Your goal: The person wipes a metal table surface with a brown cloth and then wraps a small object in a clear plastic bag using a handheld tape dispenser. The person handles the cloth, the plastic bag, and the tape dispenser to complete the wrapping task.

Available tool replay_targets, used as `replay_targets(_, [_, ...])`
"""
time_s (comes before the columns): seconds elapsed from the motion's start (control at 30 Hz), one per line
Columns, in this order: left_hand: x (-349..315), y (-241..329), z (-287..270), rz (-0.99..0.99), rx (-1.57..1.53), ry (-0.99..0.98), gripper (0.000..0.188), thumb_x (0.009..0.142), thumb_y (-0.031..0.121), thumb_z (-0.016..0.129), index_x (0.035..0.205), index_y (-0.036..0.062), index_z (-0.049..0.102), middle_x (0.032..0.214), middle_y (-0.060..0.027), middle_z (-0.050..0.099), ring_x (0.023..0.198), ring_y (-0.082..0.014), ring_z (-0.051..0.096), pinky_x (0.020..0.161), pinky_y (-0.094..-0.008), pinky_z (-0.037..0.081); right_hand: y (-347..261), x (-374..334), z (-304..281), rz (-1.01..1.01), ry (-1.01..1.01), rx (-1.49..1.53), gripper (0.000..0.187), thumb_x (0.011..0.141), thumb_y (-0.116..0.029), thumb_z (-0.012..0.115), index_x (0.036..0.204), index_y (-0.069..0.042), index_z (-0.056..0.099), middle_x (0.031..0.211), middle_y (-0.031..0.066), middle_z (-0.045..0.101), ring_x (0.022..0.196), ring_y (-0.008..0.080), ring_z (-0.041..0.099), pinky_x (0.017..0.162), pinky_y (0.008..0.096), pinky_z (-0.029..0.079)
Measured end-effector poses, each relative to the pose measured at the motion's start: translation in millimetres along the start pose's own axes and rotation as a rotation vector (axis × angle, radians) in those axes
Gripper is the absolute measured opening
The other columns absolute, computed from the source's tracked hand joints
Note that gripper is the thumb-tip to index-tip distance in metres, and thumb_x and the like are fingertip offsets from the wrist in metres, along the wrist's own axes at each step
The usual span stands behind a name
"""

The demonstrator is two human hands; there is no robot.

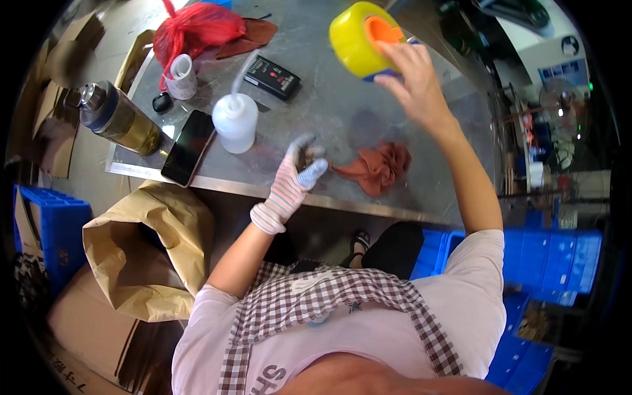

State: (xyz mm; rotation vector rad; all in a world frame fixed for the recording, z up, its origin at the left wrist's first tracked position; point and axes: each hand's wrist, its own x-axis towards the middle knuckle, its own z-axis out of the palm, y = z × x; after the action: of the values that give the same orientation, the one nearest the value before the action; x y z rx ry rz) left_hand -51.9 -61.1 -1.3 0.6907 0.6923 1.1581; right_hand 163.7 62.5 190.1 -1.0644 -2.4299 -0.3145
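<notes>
My right hand [411, 82] is bare and raised over the far right of the metal table [289, 125]. It grips a wide yellow tape roll [349, 36] with an orange core and some blue at its edge, fingers at the core and thumb beneath. Near the table's front edge, my left hand [293, 174] wears a striped knit glove. Its fingers curl with the thumb alongside; a dark patch shows between them, too blurred to name. Right beside it lies a crumpled reddish-brown cloth [378, 168]. A white squeeze bottle [235, 125] with a bent spout stands upright to its left.
Leftward on the table are a black phone [189, 148], a drink bottle [122, 118], a white cup [182, 78], a black box [272, 77] and a red plastic bag [197, 29]. An open brown paper sack [112, 263] stands below the left edge; blue crates [553, 260] are at right.
</notes>
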Motion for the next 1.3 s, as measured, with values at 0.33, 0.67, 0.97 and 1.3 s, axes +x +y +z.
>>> replay_targets(0.33, [-68.7,6.4,107.6,0.412,0.2,-0.281,0.064,0.079,0.016,0.088,0.133,0.0028,0.057,0.121,-0.0077,0.069,0.11,-0.0187,0.065,0.095,-0.0333,0.052,-135.8,-166.0,-71.7,0.364,0.044,0.533,0.055,0.081,-0.019,0.08,0.13,-0.001,0.062,0.118,0.0144,0.065,0.109,0.0338,0.055,0.096,0.0414,0.046])
replay_targets(0.67, [-136.3,-26.3,138.0,0.152,-0.195,-0.371,0.066,0.077,0.016,0.087,0.134,0.0042,0.055,0.122,-0.0074,0.066,0.113,-0.0199,0.064,0.101,-0.0333,0.049,-182.0,-301.8,-27.4,0.624,0.383,1.972,0.074,0.103,-0.058,0.045,0.154,-0.005,0.035,0.15,0.0152,0.048,0.143,0.0302,0.041,0.118,0.0525,0.032])
replay_targets(0.97, [-159.8,-35.6,159.0,-0.217,0.247,-0.676,0.047,0.089,0.007,0.076,0.133,0.0028,0.06,0.119,-0.0063,0.069,0.105,-0.0137,0.065,0.092,-0.027,0.052,-172.7,-322.4,-58.5,0.368,0.684,1.94,0.097,0.085,-0.066,0.067,0.152,-0.002,0.037,0.145,0.0172,0.053,0.136,0.0306,0.05,0.116,0.0486,0.037])
replay_targets(1.3, [-152.6,22.5,169.9,-0.023,0.77,-0.675,0.062,0.104,0.056,0.046,0.127,0.0012,0.066,0.108,-0.0066,0.071,0.097,-0.0152,0.061,0.086,-0.0291,0.048,-184.4,-376.7,-132.9,0.714,0.154,1.147,0.058,0.08,-0.04,0.083,0.116,0.003,0.067,0.094,0.0072,0.072,0.085,0.0135,0.066,0.079,0.0285,0.052])
